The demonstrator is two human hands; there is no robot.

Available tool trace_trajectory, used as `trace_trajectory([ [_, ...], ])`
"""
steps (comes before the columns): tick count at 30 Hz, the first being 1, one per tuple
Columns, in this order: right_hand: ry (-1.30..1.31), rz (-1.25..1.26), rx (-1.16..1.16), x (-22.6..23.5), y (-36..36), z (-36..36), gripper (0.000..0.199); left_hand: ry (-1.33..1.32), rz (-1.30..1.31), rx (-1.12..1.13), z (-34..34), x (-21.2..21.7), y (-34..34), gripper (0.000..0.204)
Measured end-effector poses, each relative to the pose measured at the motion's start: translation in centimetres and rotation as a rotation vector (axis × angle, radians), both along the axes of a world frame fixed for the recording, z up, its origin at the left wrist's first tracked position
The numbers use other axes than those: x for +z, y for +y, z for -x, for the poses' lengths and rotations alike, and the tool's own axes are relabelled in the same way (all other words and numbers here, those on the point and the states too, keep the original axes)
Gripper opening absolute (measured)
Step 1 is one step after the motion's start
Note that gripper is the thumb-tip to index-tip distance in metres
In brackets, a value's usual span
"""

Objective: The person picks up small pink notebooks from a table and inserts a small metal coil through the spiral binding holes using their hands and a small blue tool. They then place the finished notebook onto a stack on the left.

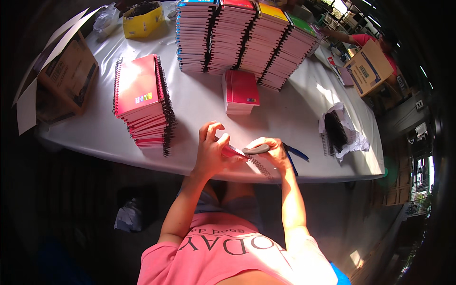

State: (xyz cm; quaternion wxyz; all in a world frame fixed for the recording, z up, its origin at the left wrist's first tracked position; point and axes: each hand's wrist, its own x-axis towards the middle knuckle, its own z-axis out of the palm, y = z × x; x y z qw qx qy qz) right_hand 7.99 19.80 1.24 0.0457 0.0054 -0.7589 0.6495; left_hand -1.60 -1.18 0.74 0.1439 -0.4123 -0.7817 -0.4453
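My left hand point(211, 151) is closed around a small red notebook point(231, 151), seen nearly edge-on near the front of the table. My right hand point(274, 151) is closed on a dark grey rounded tool point(257, 149), whose end meets the notebook's edge; its exact kind I cannot make out. From that edge a dark wire spiral point(260, 167) trails toward the table's front. Just right of my right hand lie blue-handled pliers point(297, 153). Beyond my hands stands a short stack of red-covered books point(241, 91), with no spirals visible on it.
Spiral-bound red notebooks point(137, 88) are piled at left. Taller notebook stacks point(228, 40) stand at the back. Dark spirals point(336, 128) lie on crumpled paper at right. An open carton point(69, 76), a yellow box point(142, 21) and another carton point(366, 69) near a co-worker flank the table.
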Motion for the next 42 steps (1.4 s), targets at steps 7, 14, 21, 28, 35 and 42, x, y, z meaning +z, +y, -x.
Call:
trace_trajectory([
  [7,0.017,-0.249,-0.051,1.4,0.3,0.5,0.026,0.059,-0.008,-0.045,0.4,-0.1,0.1,0.058],
  [14,0.082,-0.243,-0.039,3.3,-0.5,1.6,0.026,-0.021,-0.005,-0.053,0.6,-0.1,0.0,0.056],
  [21,0.031,-0.425,-0.25,1.9,-0.9,0.9,0.028,-0.213,-0.215,-0.125,1.3,-2.3,1.2,0.061],
  [28,0.131,-0.365,-0.206,2.3,-1.0,0.9,0.029,-0.383,-0.442,-0.19,1.1,-4.5,2.0,0.085],
  [35,0.218,-0.223,-0.1,2.9,-2.1,2.7,0.031,-0.431,-0.472,-0.213,0.6,-3.6,1.9,0.079],
  [42,0.22,-0.229,0.019,3.9,-3.6,3.5,0.028,-0.434,-0.288,-0.232,1.0,-4.7,1.7,0.092],
])
